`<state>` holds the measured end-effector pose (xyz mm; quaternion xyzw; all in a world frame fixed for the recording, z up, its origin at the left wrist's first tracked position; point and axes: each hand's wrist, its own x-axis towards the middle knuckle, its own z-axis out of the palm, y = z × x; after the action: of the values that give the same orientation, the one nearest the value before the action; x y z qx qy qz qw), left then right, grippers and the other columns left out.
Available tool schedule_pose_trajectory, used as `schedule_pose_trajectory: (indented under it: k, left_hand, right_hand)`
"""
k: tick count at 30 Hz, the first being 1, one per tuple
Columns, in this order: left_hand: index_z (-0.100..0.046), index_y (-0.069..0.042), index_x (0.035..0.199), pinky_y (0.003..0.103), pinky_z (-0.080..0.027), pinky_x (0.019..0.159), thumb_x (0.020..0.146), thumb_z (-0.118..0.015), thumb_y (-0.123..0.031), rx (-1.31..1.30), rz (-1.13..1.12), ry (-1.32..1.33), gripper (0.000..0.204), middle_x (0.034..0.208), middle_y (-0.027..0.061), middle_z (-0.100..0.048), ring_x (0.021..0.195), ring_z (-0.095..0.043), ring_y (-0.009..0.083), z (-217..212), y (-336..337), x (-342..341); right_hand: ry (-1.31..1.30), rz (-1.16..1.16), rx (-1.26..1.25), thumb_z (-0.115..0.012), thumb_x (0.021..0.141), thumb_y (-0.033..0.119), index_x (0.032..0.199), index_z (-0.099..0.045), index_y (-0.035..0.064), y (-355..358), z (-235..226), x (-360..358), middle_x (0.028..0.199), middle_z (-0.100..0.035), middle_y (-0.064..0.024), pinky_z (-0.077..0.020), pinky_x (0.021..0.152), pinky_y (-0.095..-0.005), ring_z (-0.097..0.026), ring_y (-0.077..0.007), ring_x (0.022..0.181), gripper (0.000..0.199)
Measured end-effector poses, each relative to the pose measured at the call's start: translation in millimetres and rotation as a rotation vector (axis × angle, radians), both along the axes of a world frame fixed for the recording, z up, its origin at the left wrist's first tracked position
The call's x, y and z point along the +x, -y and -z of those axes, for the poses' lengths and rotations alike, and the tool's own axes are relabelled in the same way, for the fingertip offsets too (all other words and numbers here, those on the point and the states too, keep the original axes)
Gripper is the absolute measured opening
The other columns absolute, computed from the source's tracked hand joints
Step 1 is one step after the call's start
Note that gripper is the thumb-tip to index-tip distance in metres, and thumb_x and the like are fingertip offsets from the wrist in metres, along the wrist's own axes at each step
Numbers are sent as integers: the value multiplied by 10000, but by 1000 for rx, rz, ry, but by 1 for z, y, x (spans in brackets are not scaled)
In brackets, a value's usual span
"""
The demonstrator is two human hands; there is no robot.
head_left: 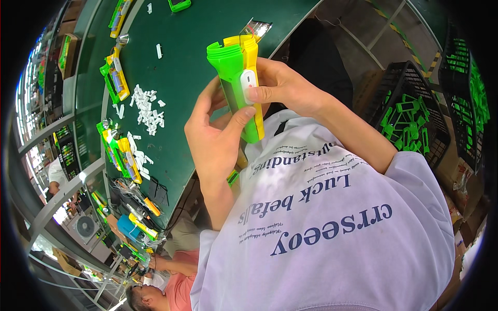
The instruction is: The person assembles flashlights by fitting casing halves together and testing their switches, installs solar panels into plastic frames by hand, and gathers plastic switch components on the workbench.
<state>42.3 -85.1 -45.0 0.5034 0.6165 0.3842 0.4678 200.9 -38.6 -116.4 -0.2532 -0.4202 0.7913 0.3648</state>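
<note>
Both of my hands hold a flashlight housing (226,56), made of a green half and a yellow half set side by side, above the near edge of the green table. My left hand (215,132) wraps round its lower body, with the thumb pressed on the front. From the other side my right hand (285,85) grips it, its thumb on a white oblong piece (248,79) with a dark slot. A small shiny panel (258,29) stands out beyond the threaded open end. My fingers behind the housing are partly hidden.
Small white plastic parts (149,110) lie heaped on the green table (176,67). Along its left side are several green and yellow housings (118,80). A black crate (438,111) of green frames stands at right. A co-worker in a pink shirt (181,282) sits at lower left.
</note>
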Motion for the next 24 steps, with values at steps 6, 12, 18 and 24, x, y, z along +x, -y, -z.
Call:
schedule_pose_trajectory:
  k: [6, 12, 18, 24]
  left_hand:
    - [-559, 66, 1276, 359, -573, 861, 754, -769, 33, -26, -17, 4, 564, 1138, 167, -652, 1066, -626, 215, 3, -3, -3]
    - [-595, 72, 1185, 297, -560, 762, 719, -798, 26, -14, -135, -42, 510, 1020, 142, -694, 907, -664, 173, 19, -4, -8]
    - [-614, 85, 1121, 287, -559, 725, 720, -811, 5, -62, -210, 140, 454, 974, 168, -705, 819, -686, 182, 27, -6, -11]
    - [-536, 97, 1204, 311, -580, 767, 759, -790, 2, -79, -147, 307, 521, 1014, 169, -676, 861, -684, 199, 30, -6, -20]
  right_hand:
    - [79, -45, 17, -674, 925, 353, 1299, -504, 59, 0, 4, 0, 1027, -636, -50, -563, 664, -264, -639, -126, 917, 505]
    - [179, -74, -41, -598, 964, 345, 1363, -463, 48, 1, -4, -10, 1119, -574, -74, -500, 839, -321, -576, -156, 1005, 515]
    - [241, -211, 8, -523, 810, 58, 1477, -300, 32, -8, -19, -5, 1298, -489, -126, -411, 997, -351, -503, -233, 1172, 704]
    - [370, -152, 184, -416, 736, -104, 1496, -251, 32, -3, -26, -26, 1432, -393, -205, -315, 1127, -399, -398, -333, 1358, 789]
